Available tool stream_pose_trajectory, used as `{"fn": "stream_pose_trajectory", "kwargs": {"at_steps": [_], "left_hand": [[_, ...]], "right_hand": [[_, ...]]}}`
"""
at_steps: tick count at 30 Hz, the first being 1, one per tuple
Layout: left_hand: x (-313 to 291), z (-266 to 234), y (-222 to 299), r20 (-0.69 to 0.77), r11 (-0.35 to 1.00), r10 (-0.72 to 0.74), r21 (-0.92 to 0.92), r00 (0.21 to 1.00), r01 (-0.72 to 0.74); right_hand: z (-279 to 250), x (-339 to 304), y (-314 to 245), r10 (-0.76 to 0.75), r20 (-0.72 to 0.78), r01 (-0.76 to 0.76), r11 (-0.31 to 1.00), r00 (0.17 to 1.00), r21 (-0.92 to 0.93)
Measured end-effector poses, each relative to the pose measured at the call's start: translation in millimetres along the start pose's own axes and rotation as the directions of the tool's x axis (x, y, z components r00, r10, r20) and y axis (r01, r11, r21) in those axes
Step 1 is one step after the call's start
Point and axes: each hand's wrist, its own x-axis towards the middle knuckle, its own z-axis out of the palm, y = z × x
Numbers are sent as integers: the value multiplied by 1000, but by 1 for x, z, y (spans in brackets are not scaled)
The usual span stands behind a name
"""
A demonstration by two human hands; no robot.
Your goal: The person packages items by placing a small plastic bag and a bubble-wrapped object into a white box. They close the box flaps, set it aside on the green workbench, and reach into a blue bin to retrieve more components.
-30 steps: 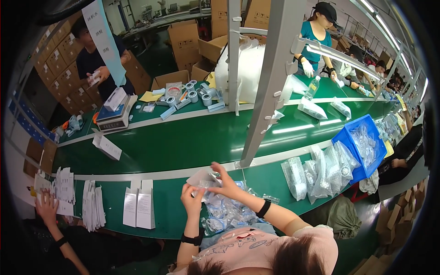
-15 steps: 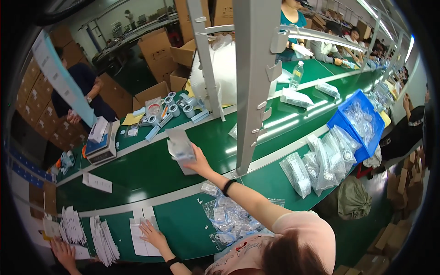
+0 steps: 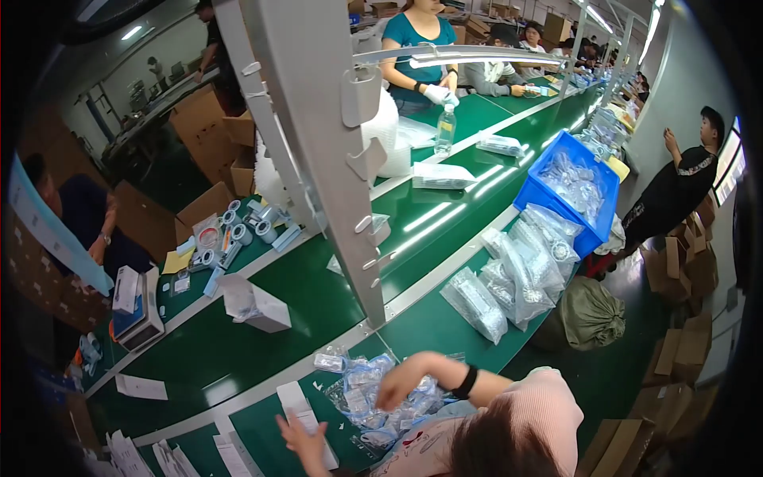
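Observation:
My left hand (image 3: 304, 447), fingers spread, is at a long white flat carton (image 3: 300, 405) on the green bench; whether they touch I cannot tell. My right hand (image 3: 401, 383) hangs with bent wrist over a pile of clear bags holding blue and white items (image 3: 362, 393). Its fingers point down and are smeared, so a grip cannot be made out. On the green conveyor belt, apart from my hands, lies a white box (image 3: 266, 312) with its flap raised at the left end. More flat white cartons (image 3: 230, 455) are left of my left hand.
A grey metal post (image 3: 318, 159) rises at the belt's edge. Bubble-wrapped packs (image 3: 517, 262) and a blue bin of clear bags (image 3: 608, 208) stand right. Beyond the belt are a bottle (image 3: 446, 131), tape rolls (image 3: 242, 233) and a person in teal (image 3: 417, 36).
My right hand has let go of the white box on the belt and drawn back to the bag pile. My left hand has lifted off a flat carton. The view has swung right.

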Motion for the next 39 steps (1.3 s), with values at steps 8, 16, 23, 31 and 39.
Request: {"fn": "stream_pose_trajectory", "kwargs": {"at_steps": [8, 16, 23, 31, 39], "left_hand": [[23, 43, -161, 108, 905, 45, -425, 993, 5], [0, -12, -28, 108, 563, -178, -804, 978, 192], [14, -46, 51, -98, 559, 71, -820, 993, -121], [22, -30, 110, -237, 798, 395, -390, 888, -459], [-11, 24, 148, -108, 829, 241, -494, 964, -263]], "right_hand": [[-165, -5, 70, 233, -709, -681, 578, 666, -450], [-225, 46, 151, -322, -821, -795, 248, 471, -553], [-176, -44, -13, -43, -892, -764, 499, 450, -409], [-49, -114, 18, 167, -943, 525, 851, -288, -10], [1, -19, -96, 357, -889, 858, 508, -285, -71]]}}
